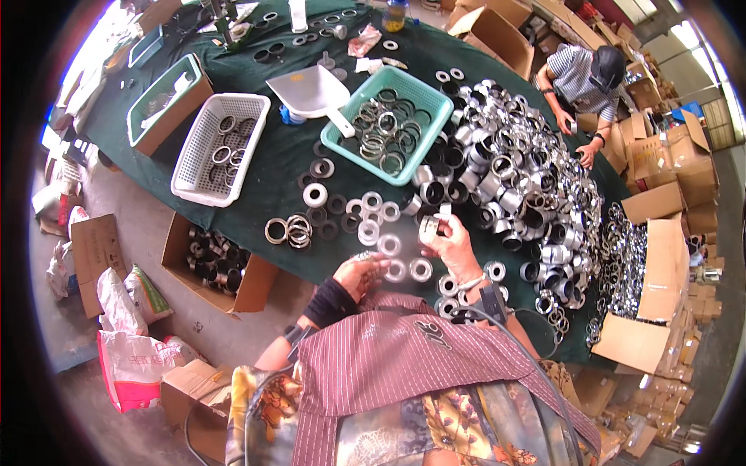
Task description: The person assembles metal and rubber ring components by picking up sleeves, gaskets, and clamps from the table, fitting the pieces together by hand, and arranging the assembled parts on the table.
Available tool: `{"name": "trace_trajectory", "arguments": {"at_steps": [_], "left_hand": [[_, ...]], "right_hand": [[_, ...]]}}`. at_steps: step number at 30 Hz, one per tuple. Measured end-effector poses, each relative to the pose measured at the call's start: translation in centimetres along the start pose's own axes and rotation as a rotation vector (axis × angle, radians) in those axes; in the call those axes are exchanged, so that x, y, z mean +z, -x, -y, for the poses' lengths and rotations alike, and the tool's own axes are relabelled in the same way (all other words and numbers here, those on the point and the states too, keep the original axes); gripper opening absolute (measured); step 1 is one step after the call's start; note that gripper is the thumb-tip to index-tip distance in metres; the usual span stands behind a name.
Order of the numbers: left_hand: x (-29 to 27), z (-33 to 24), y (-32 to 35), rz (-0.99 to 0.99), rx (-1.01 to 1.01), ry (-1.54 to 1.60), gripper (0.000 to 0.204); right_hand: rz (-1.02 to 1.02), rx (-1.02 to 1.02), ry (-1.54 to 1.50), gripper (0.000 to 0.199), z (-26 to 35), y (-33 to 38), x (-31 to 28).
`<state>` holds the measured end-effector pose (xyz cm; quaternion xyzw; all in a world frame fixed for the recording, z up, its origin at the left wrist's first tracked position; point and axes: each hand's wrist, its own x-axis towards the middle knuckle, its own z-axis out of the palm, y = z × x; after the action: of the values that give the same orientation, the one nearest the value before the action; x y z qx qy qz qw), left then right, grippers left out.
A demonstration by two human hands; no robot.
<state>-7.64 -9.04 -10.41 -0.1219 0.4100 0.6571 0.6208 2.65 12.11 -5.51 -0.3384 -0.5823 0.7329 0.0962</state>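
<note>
head view shows the right hand (451,241) raised just above the counter (272,167), its fingers curled closed around a small silver ring part (430,226) pinched at the fingertips. the left hand (360,272), wearing a dark wrist wrap, sits lower and closer to the body, fingers bent over a small metal piece (362,255) at its top; whether it truly grips that piece is hard to tell. between and just beyond the two hands lie flat white and silver rings (388,245) spread on the green cloth, with darker rings (325,208) mixed among them and a small cluster of thin metal hoops (289,231) to the left. to the right of the hands a big heap of shiny metal sleeves (513,182) runs along the counter. farther out stands a teal basket (423,97) holding rings, with a white scoop (311,92) beside it, then a white basket (203,144) with a few rings, and a green-lined box (167,105) near the far left edge. below the counter edge on the floor sits a cardboard box (221,268) of dark parts. at the far right another person (583,85) in a striped shirt bends over cardboard cartons (660,167).
</note>
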Motion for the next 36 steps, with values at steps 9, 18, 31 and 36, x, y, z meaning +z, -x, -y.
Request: {"name": "trace_trajectory", "arguments": {"at_steps": [9, 18, 31, 36], "left_hand": [[-1.5, -0.6, 0.8, -0.045, 0.054, 0.067, 0.03], [-0.4, -2.1, 0.3, 0.023, 0.159, 0.064, 0.028], [-4.0, 0.2, 0.0, -0.109, 0.011, 0.104, 0.023], [-4.6, -0.4, 0.8, -0.16, 0.132, 0.091, 0.023]], "right_hand": [[-0.29, -0.512, 0.373, 0.054, 4.9, -16.7, 1.4], [0.112, -0.421, 0.163, 0.055, 5.1, -8.6, 3.3], [0.216, 0.137, 0.227, 0.025, -0.8, -8.1, 3.6], [0.317, -0.242, 0.77, 0.017, -5.2, -9.1, 8.2]]}}
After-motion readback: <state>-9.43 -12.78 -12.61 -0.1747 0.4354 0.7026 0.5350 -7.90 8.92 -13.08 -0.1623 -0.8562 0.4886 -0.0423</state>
